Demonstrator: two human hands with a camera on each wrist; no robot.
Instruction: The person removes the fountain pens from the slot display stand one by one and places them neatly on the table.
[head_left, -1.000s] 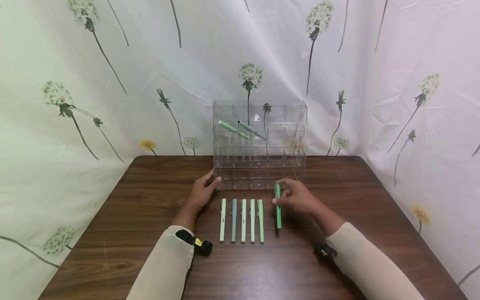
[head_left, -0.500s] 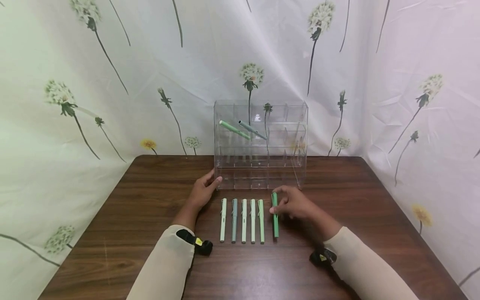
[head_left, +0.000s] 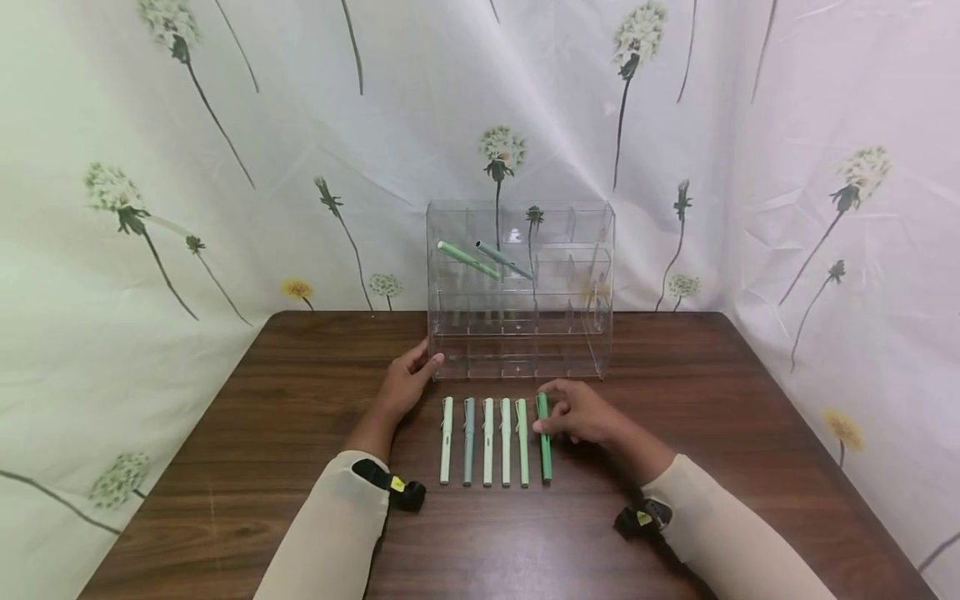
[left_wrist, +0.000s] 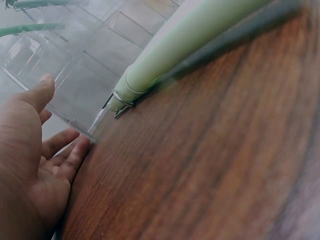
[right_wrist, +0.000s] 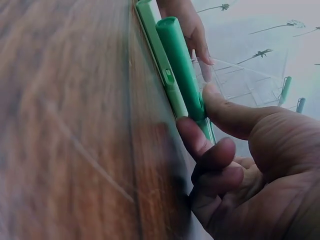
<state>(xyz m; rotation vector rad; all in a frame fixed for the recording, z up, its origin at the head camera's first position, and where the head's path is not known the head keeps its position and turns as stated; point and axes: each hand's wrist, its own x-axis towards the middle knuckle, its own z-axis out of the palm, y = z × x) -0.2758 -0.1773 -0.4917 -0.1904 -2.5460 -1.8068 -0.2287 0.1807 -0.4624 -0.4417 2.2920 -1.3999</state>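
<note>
Emerald pen [head_left: 545, 450] moved toward seven o'clock, extending the row [head_left: 487, 446]; right hand [head_left: 587, 414] pinches it, left hand [head_left: 405, 387] loose beside rack [head_left: 519, 334].

This looks like a curtained-off, booth-like work spot in a room of unclear type, since shiny white fabric [head_left: 420, 108] printed with dark-stemmed dandelions [head_left: 502, 147] hangs behind and on both sides of the dark-brown, wood-grain, flat-topped table [head_left: 480, 542].

Rack [head_left: 555, 323] at centre frame on a table [head_left: 225, 467], two pens [head_left: 468, 260] in its upper left, five pens [head_left: 487, 446] abreast before it, sixth pen [head_left: 544, 454] at their right in the right hand [head_left: 583, 412], left hand [head_left: 403, 387] at the rack's lower left, curtain [head_left: 420, 100] behind
</note>
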